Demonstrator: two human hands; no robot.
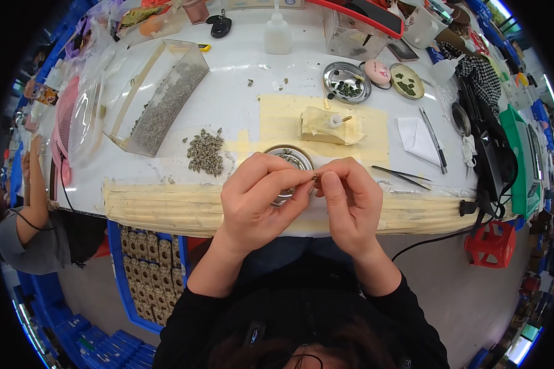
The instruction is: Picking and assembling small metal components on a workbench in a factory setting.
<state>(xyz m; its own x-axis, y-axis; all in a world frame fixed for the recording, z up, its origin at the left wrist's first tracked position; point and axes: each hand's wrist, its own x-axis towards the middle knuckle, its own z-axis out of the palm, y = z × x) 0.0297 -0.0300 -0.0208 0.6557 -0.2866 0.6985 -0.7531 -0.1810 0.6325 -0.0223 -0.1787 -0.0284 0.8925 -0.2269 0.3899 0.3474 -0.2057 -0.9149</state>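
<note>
Over a round metal dish (284,149) at the table's near edge, my left hand (261,194) and my right hand (353,200) meet fingertip to fingertip. Both are closed in a pinch around a tiny dark piece too small to name. Small grey-green bits show inside the dish behind my fingers. Left of my hands lies a loose pile of small grey-green pieces (205,152). Beyond the dish, a block wrapped in cream tape (317,126) carries a white nozzle-like tip. Black tweezers (401,176) rest to the right of my right hand.
A clear bin (166,101) of grey pieces stands at left. A squeeze bottle (277,34), a dish of dark pieces (347,82), a pen-like tool (433,140) and a white cloth (415,136) lie farther back. A blue crate (120,270) and red stool (490,245) stand below. Someone's arm (34,190) shows at left.
</note>
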